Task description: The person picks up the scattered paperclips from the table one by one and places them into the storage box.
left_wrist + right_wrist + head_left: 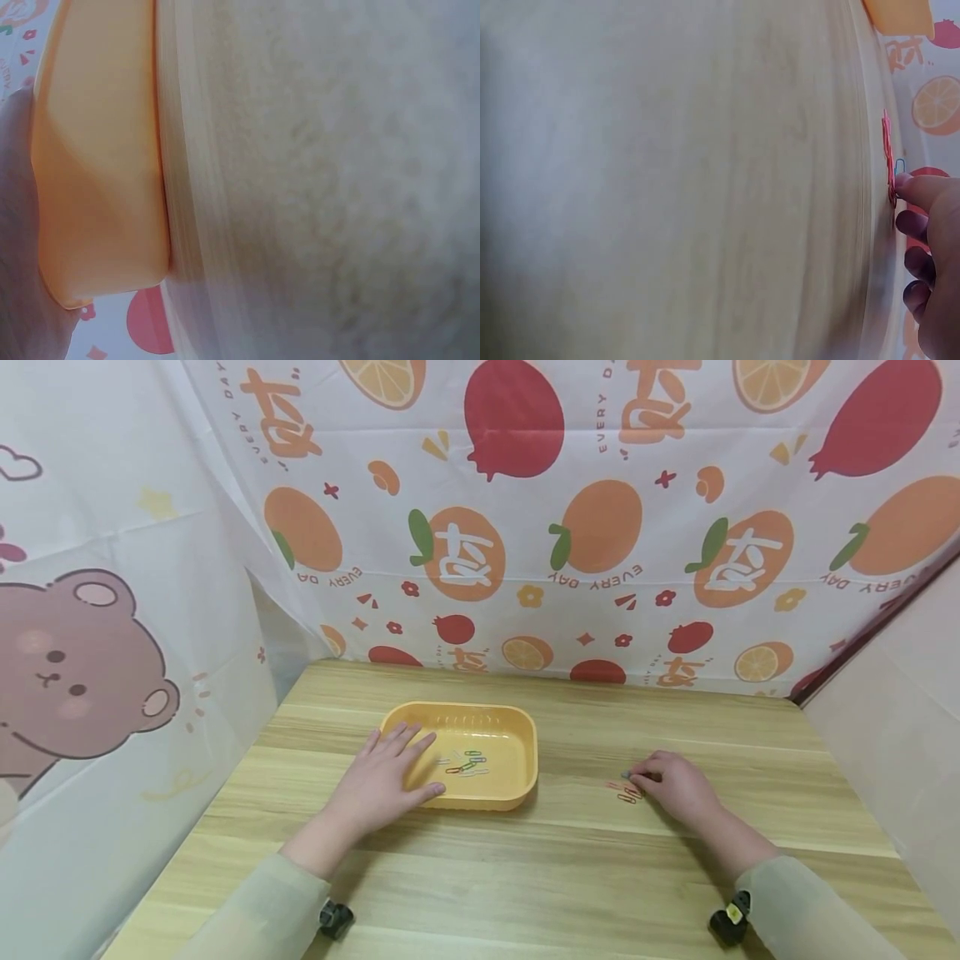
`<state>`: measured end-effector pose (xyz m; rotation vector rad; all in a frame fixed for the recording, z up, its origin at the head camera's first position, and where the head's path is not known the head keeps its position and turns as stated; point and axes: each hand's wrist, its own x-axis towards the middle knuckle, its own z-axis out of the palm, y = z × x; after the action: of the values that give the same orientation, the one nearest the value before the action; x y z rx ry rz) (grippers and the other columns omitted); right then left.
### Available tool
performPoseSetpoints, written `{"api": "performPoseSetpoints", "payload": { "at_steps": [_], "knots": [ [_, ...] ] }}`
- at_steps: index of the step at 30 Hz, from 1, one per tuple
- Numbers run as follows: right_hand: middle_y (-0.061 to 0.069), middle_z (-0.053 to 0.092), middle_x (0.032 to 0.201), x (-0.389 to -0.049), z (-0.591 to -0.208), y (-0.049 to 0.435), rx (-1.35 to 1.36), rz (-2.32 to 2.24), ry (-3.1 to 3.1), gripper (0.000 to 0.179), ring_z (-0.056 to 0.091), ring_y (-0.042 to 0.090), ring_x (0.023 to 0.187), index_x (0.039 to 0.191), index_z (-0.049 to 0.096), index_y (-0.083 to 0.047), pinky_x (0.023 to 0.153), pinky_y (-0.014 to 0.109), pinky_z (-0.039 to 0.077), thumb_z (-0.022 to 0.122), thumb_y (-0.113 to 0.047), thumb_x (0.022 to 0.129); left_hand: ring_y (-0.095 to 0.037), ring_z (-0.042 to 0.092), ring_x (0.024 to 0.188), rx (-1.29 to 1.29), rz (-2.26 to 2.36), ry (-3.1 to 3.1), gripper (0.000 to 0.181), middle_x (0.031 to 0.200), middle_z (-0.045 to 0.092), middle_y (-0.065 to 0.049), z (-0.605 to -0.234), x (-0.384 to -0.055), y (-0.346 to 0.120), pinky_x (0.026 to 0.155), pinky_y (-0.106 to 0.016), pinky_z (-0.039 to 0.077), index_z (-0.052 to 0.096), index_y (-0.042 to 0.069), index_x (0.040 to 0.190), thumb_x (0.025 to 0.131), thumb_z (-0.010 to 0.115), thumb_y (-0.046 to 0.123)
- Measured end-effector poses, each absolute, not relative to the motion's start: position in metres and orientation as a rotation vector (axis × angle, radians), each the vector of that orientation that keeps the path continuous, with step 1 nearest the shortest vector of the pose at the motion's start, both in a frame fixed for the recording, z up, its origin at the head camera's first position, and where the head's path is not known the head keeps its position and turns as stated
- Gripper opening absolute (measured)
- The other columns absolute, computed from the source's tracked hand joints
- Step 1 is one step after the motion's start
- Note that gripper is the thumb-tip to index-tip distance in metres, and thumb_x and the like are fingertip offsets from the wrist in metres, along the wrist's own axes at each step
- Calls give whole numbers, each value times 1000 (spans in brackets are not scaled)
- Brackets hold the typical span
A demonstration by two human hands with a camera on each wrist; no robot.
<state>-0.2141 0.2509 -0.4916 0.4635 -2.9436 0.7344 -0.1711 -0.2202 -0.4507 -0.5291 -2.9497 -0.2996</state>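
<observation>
My right hand [678, 789] pinches a small blue paper clip [900, 166] between thumb and forefinger, close over the table. Beside those fingertips lies a group of red and pink paper clips [627, 797], partly covered by the hand. My left hand [382, 785] rests with spread fingers across the left side of a yellow plastic tray [525, 760]. Inside the tray are several paper clips [470, 766] in green, white, red and other colours. From the left wrist, the tray's outer wall [105, 165] shows with part of the hand along its rim.
The wooden table [480, 877] runs up to a fruit-printed curtain [525, 527] at the back. A bear-print sheet [82, 668] hangs on the left, and a pale panel [892, 693] stands along the right side.
</observation>
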Motion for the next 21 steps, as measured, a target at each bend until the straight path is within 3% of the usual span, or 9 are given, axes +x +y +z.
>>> {"api": "performPoseSetpoints", "payload": {
  "at_steps": [21],
  "knots": [
    [-8,65,93,-217,-479,247,378,891,-2932,13,55,14,79,102,78,-22,67,30,46,70,-29,94,-32,23,149,-524,-303,-2956,84,159,34,-10,-449,-170,-219,121,-55,6,41,21,153,87,58,70]
  ]
}}
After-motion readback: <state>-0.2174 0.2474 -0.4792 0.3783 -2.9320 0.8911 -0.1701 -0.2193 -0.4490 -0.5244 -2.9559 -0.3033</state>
